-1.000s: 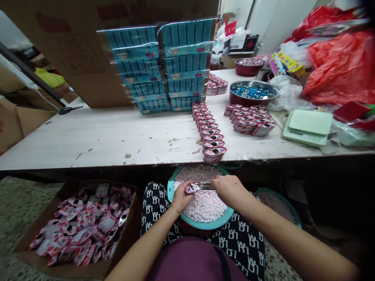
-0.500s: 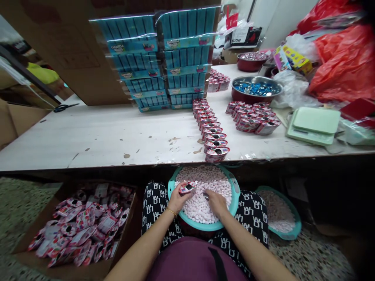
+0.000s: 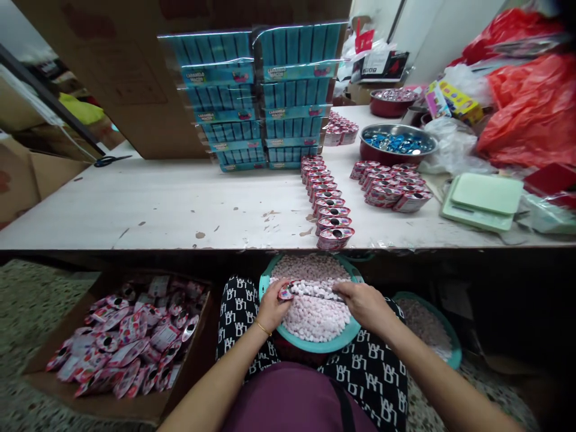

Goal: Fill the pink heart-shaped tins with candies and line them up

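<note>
My left hand [image 3: 272,309] is closed around a small pink-and-red printed packet [image 3: 286,291], tilted to the right over the basin. My right hand [image 3: 366,305] grips a narrow scoop heaped with small whitish candies [image 3: 315,289]; most of the scoop is hidden under them. The scoop's left end meets the packet's opening. Below both hands, a turquoise-rimmed basin [image 3: 310,346] full of the same pale candies sits between my knees.
A cardboard box [image 3: 148,408] of similar packets stands at lower left. On the white table [image 3: 148,210] are a row of packets [image 3: 335,237], a packet cluster [image 3: 391,189], a metal bowl [image 3: 398,157] with blue pieces, a green scale [image 3: 483,198] and stacked blue display boxes [image 3: 229,114].
My right hand has come up out of the candies and moved right, with the scoop now loaded and level at the packet. The left hand has tipped the packet toward it.
</note>
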`<state>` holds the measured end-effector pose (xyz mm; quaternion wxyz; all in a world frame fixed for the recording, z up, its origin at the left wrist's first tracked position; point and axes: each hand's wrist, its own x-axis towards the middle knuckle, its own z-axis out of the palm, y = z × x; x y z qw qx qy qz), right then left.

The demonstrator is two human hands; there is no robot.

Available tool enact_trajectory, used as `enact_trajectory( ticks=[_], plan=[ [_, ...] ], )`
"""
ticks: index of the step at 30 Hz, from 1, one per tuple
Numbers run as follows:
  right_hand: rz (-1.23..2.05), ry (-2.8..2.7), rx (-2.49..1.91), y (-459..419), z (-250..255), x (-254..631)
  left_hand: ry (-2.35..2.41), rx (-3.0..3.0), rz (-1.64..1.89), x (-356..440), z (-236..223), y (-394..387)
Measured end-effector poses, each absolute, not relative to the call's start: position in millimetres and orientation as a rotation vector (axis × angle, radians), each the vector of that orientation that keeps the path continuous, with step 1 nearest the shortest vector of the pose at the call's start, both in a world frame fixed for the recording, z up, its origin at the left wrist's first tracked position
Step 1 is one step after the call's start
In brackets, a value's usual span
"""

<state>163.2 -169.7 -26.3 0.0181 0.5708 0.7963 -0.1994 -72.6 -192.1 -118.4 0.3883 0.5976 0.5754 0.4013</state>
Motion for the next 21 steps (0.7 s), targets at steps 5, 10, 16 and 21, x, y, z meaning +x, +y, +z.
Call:
enact_trajectory(
  ticks=[5, 10, 16, 21],
  plan=[
    [-0.322, 2.347, 1.577, -171.0, 13.1, 132.2, 1.411, 1.608, 1.011, -61.7, -118.0, -193.5],
    [-0.212, 2.408, 1.523, -175.5, 35.1, 120.9, 1.391, 1.563, 1.040, -65.8, -116.8, -196.5],
    [-0.534, 2.563, 1.926, -177.2, 24.1, 177.8, 1.315, 1.367, 1.141, -80.3, -65.2, -176.3],
    [-0.921, 2.536, 2.182, -184.6, -17.5, 205.7, 1.225, 1.359, 1.253, -74.9, -38.2, -86.5]
  ],
)
